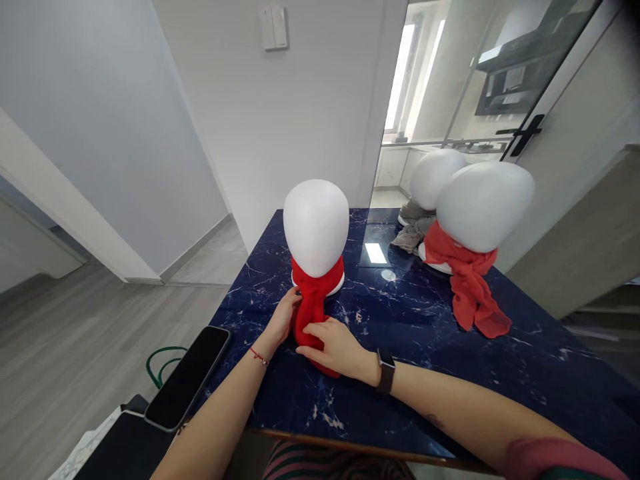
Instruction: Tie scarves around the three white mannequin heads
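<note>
A white mannequin head [316, 223] stands upright on the table with a bright red scarf [313, 303] tied round its neck. The scarf's tail hangs forward and lies on the tabletop. My left hand [286, 316] is curled at the scarf's left edge below the knot, its fingertips partly hidden by the cloth. My right hand [337, 347] grips the tail lower down, with folds of cloth between thumb and fingers.
The dark blue marbled table [400, 333] carries two more white heads at the right, one with a coral-red scarf [467, 267], one behind with a grey scarf [413, 227]. A black phone [190, 377] lies at the left edge. A glass door [450, 80] stands behind.
</note>
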`<state>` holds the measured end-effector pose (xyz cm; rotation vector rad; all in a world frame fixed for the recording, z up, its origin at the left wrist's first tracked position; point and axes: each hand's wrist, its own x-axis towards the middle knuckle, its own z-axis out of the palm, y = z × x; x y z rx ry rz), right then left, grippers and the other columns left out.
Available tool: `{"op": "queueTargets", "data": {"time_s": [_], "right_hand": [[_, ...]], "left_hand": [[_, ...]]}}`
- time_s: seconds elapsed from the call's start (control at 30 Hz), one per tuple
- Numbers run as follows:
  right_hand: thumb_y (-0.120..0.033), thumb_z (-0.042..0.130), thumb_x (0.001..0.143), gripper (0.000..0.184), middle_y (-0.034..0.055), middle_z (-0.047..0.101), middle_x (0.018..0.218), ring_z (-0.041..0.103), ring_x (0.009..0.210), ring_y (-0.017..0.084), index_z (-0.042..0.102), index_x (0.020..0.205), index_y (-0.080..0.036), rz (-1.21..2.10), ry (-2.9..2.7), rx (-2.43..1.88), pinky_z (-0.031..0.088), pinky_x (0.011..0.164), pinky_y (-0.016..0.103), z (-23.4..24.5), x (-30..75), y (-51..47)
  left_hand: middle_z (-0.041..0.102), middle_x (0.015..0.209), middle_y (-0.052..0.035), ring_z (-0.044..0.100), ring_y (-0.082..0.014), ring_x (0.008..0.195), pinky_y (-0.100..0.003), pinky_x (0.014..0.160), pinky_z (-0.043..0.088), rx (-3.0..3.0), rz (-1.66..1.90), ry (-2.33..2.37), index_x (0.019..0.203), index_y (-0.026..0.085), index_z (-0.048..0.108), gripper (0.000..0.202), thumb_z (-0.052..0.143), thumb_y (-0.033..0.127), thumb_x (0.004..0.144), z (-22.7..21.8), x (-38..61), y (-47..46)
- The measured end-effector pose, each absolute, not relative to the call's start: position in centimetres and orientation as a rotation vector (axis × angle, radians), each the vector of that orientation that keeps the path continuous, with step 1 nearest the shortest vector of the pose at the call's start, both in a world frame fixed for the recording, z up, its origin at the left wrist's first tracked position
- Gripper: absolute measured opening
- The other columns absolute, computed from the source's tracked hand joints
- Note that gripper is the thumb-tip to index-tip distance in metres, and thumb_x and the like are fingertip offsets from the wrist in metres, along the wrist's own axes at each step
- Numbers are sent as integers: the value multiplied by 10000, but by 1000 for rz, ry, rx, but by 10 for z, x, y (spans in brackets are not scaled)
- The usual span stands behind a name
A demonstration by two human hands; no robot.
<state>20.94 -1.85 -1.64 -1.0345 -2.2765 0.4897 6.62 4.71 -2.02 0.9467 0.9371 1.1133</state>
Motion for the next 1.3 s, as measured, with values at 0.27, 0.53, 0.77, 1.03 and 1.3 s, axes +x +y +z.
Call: {"op": "queueTargets", "data": {"time_s": [0.27,0.53,0.77,1.03,1.3], "right_hand": [[-369,509,894,201,-23,589,653,514,546,91,520,810,-186,612,-2084,-1016,359,548,195,-12,210,-25],[-328,512,890,261,-49,502,486,442,426,81,528,671,-187,-158,-2310,-356,288,452,243,-11,210,-37],[-306,555,856,274,-67,442,454,391,403,72,517,613,-186,-228,-2291,-156,289,421,234,-12,204,-46],[-306,556,859,271,-70,427,448,381,410,69,528,620,-182,-184,-2278,-136,278,418,226,-15,204,-45],[-279,496,887,237,-35,527,506,459,453,85,549,673,-193,-4,-2179,-378,323,473,234,-13,213,-39]], "left_hand": [[699,847,-41,654,-146,690,-268,682,517,986,970,938,1228,180,412,639,728,218,674,-7,66,36],[699,753,-32,664,-201,683,-293,627,523,1247,894,1184,1299,176,410,664,666,407,732,-19,57,44],[695,739,-32,633,-139,572,-230,552,498,1013,727,1042,1271,187,429,532,556,430,815,5,50,34],[554,409,24,454,-122,277,-189,315,283,1346,653,1479,1135,130,476,535,345,568,856,3,35,40],[641,700,-33,580,-124,516,-223,471,437,1539,1056,1495,964,159,570,340,433,441,831,-11,38,49]]}}
